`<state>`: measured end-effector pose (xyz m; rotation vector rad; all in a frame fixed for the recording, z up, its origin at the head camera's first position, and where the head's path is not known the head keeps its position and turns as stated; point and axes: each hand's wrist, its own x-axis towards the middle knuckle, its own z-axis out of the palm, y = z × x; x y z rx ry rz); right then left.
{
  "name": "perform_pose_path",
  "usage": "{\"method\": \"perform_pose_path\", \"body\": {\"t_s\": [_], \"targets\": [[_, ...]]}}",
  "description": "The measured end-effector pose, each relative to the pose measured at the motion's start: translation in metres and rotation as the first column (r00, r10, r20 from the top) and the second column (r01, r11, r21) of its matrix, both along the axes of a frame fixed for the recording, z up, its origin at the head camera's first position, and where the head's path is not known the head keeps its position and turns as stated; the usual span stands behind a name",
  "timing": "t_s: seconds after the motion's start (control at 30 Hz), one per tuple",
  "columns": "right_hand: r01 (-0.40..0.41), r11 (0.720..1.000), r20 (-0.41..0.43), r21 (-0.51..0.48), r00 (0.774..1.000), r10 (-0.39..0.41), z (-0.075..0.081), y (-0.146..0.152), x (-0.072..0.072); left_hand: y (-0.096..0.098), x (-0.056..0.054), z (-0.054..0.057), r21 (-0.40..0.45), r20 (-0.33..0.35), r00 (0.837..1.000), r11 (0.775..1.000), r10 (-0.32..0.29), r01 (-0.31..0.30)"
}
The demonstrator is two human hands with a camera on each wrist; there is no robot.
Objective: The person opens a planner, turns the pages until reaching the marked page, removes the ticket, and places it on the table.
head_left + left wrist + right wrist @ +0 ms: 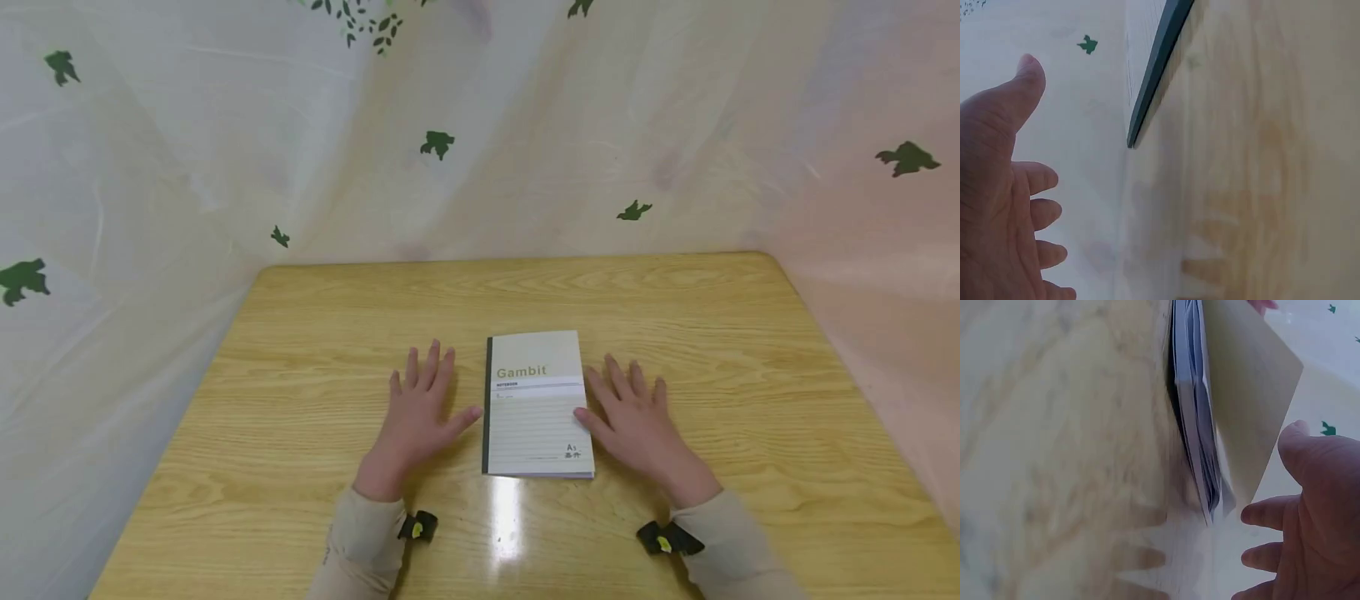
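A closed-looking notebook (536, 433) with a pale cover marked "Gambit" and a dark spine lies on the wooden table. In the right wrist view its cover (1247, 394) stands lifted off the pages (1194, 425), at a slant. My left hand (416, 421) is spread just left of the spine (1154, 75), thumb pointing toward it, holding nothing. On the other side, my right hand (637, 425) has its fingers extended, and its thumb overlaps the cover's right edge in the head view. The right thumb (1304, 450) shows close by the raised cover edge in the right wrist view.
The wooden table (262, 417) extends around the notebook on all sides. Behind it and along both sides hangs a pale curtain (525, 192) with green bird shapes. Dark straps (418, 527) sit at both wrists, by the beige sleeves.
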<state>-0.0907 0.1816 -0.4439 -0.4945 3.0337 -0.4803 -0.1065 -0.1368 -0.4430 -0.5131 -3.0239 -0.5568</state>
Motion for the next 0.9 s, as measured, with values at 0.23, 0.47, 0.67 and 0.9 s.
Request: {"method": "perform_pose_path", "body": {"t_s": [0.23,0.47,0.67,0.9], "targets": [[-0.026,0.998,-0.021,-0.049,0.999,0.025,0.009,-0.013,0.003,0.022,0.008,0.022,0.005,-0.005,0.989,0.989,-0.15,0.15],[-0.09,0.988,-0.094,-0.125,0.992,0.078,0.029,-0.029,0.007,0.054,0.017,0.054,-0.072,-0.137,0.928,0.938,-0.346,0.339],[-0.186,0.963,-0.174,-0.193,0.973,0.153,0.037,-0.044,0.009,0.073,0.026,0.072,-0.16,-0.233,0.841,0.872,-0.489,0.462],[-0.243,0.955,-0.143,-0.172,0.965,0.22,0.038,-0.056,0.008,0.072,0.031,0.076,-0.218,-0.295,0.78,0.834,-0.552,0.507]]}}
